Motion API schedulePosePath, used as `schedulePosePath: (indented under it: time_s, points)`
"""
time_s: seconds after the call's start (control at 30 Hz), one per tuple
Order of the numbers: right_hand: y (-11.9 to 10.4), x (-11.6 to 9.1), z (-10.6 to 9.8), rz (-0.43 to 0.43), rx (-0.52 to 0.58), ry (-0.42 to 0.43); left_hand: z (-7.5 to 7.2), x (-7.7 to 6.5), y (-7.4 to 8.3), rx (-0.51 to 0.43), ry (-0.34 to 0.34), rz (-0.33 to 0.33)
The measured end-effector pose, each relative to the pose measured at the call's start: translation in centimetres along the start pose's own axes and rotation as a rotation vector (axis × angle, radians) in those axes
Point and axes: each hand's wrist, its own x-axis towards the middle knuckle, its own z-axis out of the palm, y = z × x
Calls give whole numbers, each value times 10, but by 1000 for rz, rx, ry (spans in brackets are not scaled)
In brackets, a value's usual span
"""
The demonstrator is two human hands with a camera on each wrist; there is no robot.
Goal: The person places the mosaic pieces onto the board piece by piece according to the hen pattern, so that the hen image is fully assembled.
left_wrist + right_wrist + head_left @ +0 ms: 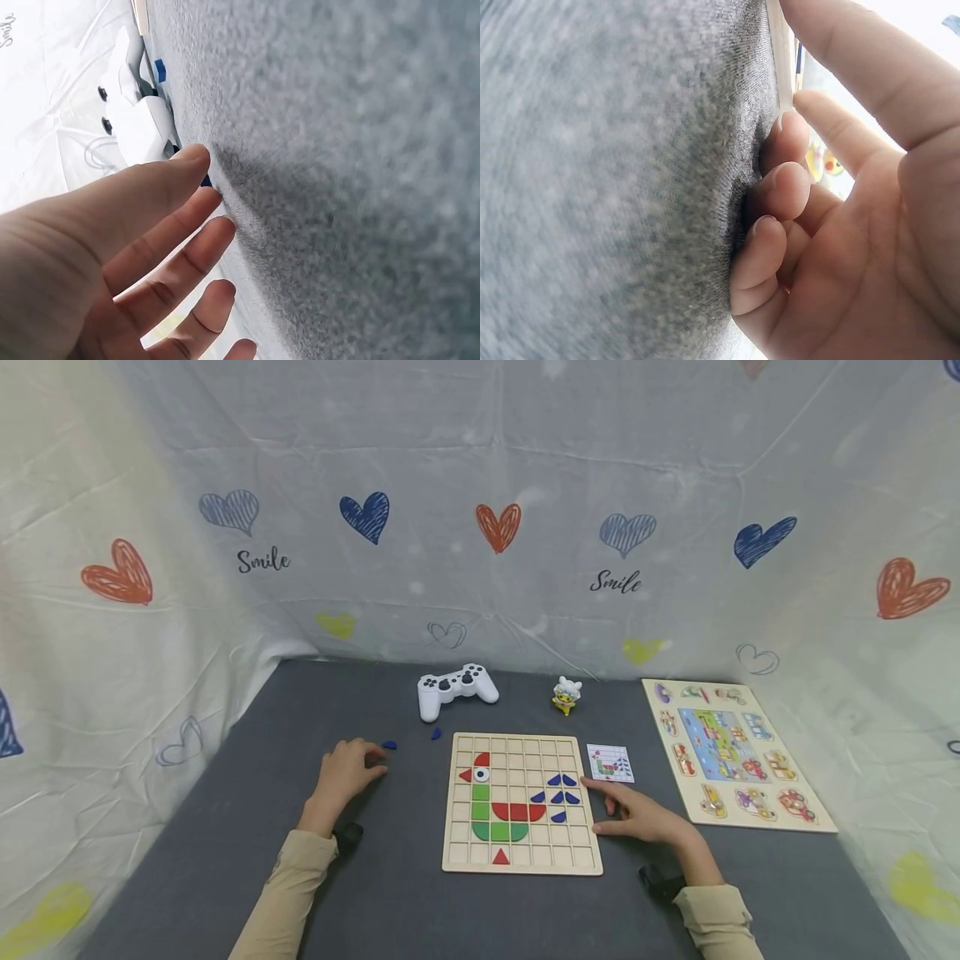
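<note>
My left hand reaches over the cloth left of the board, thumb and fingers apart, its fingertips close by a blue mosaic piece. In the left wrist view the thumb partly hides that piece. A second blue piece lies farther right. My right hand touches the right edge of the wooden grid board with straight index finger and thumb; its other fingers curl against the cloth in the right wrist view. On the board, red, green and blue pieces form a bird-like figure with a round eye piece.
Right of the board lies a small pattern card. Behind stand a white game controller and a small figurine. A wooden picture puzzle lies at the far right. Printed fabric hangs along the table's back edge.
</note>
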Motion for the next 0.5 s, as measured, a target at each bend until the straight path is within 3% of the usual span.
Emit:
schedulePosePath:
  time_s: [0.33, 0.5]
  points:
    - [0, -1, 0, 9, 7, -2, 3, 12, 1, -5, 1, -16]
    - [-1, 0, 0, -10, 5, 0, 6, 20, 5, -15, -4, -56]
